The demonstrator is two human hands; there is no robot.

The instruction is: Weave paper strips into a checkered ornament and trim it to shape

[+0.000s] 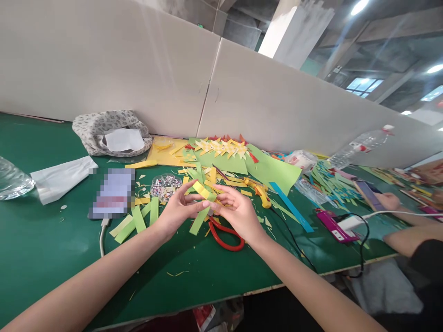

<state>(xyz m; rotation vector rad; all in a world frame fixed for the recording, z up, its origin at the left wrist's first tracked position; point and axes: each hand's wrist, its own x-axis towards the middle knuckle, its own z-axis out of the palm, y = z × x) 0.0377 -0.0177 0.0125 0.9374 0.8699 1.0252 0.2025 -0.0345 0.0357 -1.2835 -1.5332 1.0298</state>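
Between my two hands is a folded piece of yellow and green paper strips (pixel 203 190), with a green end hanging down. My left hand (pixel 183 203) pinches it from the left side. From the right, the fingers of my right hand (pixel 233 207) close on the same folded strips. Just below my right hand lie scissors with red handles (pixel 226 237), their blades hidden. Loose green paper strips (pixel 138 219) lie left of my left hand, near a clear round tray of small beads (pixel 166 185). A yellow glue gun (pixel 259 191) rests to the right.
Finished yellow paper fish (pixel 221 147) lie on green sheets at the back. A phone (pixel 112 191) charges at left, near a cloth bag (pixel 110 131). At right are a blue strip (pixel 290 207), a purple power strip (pixel 335 226), a bottle (pixel 362 147) and another person's hand (pixel 387 201) holding a phone.
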